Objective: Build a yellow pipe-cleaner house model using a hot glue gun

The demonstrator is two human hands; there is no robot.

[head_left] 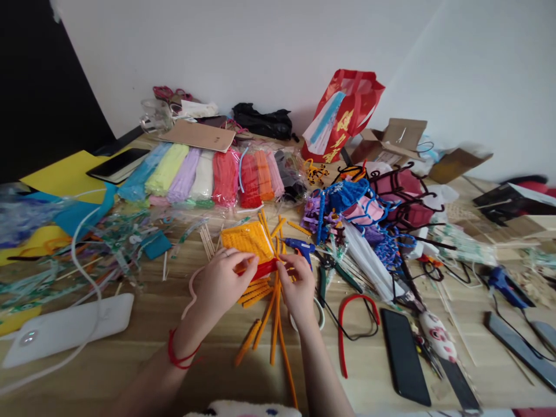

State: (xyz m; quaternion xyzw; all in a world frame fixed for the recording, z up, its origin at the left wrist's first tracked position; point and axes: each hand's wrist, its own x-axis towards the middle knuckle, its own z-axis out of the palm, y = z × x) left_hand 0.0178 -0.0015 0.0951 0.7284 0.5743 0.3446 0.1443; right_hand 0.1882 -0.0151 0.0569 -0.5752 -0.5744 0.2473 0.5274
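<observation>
A yellow-orange woven piece (247,238) with a red band (264,270) along its near edge lies at the middle of the table. My left hand (230,277) grips the left part of the red band, thumb and forefinger close together. On the band's right end, my right hand (297,277) pinches with thumb and fingertips. Long orange pipe cleaners (275,324) run under and between the hands toward the table's front edge. Shorter orange twisted pieces (256,292) lie just below the band. A blue glue gun (299,246) rests right behind my right hand.
Bagged coloured pipe cleaners (226,176) line the back, near a red bag (343,116). Finished blue and dark red pieces (360,200) pile up at the right. Pliers (324,278), a red pipe cleaner (341,330) and a black phone (403,356) lie right; a white power bank (73,327) lies left.
</observation>
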